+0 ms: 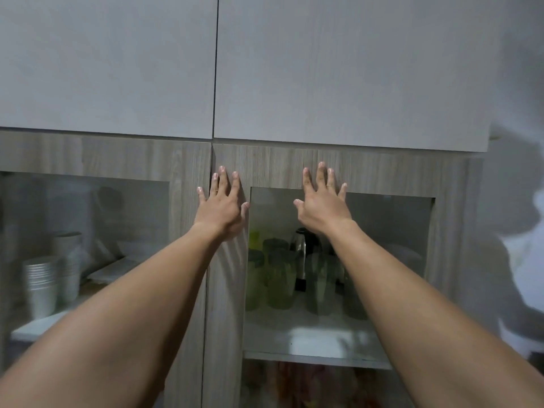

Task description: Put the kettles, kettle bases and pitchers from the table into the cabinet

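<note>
Left hand (pixel 222 207): centre of the frame, fingers straight and spread, palm flat against the left upright of the wood-grain cabinet door (pixel 270 166), beside the seam with the neighbouring door. Holds nothing.

Right hand (pixel 323 206): just right of centre, fingers straight and fanned, fingertips on the door's top rail, palm over the upper edge of the glass pane (pixel 391 231). Holds nothing.

Kettle (pixel 298 248): steel with black trim, upright on the white shelf (pixel 309 334) behind the pane, lower centre.

Pitchers (pixel 278 278): green-tinted and blurred through the glass, clustered around the kettle on the same shelf; number cannot be told.

Cups (pixel 41 284): pale stacks behind the left-hand pane, lower left.

Upper doors (pixel 117 69): plain grey, across the top of the frame.
</note>
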